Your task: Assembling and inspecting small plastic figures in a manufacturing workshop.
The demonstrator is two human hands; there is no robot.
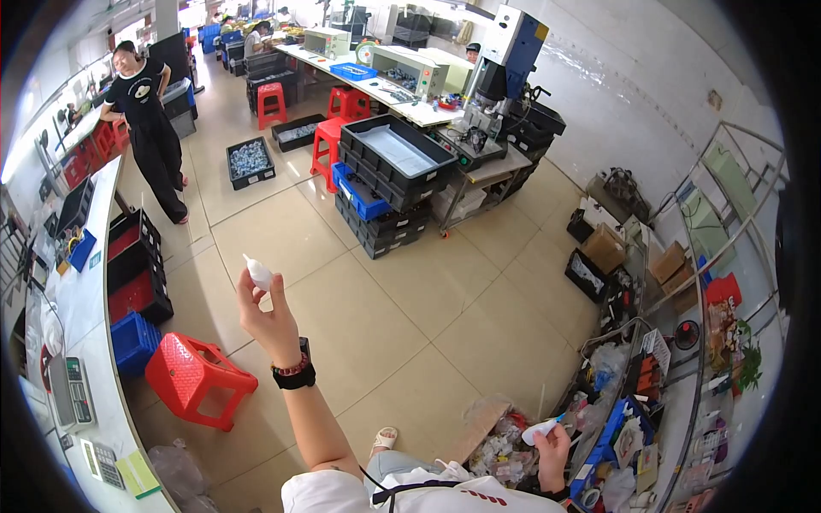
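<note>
Raised well out in front of me, my left hand (271,323) pinches a small white squeeze bottle (260,276) with its narrow nozzle pointing up. A dark watch and a beaded bracelet circle that wrist. Lower right, close to my body, my right hand (554,453) grips a second small white bottle (537,433), tilted, with a bit of blue at its end. Beneath and beside this hand lies a heap of mixed scraps (505,457) with a piece of cardboard. The two bottles are far apart.
A red stool (192,376) and a white bench (77,291) with a scale (73,393) are on my left. Stacked black crates (393,162) and a bench press (505,68) stand ahead. Cluttered shelving (650,393) runs along the right. A person (145,111) stands far left.
</note>
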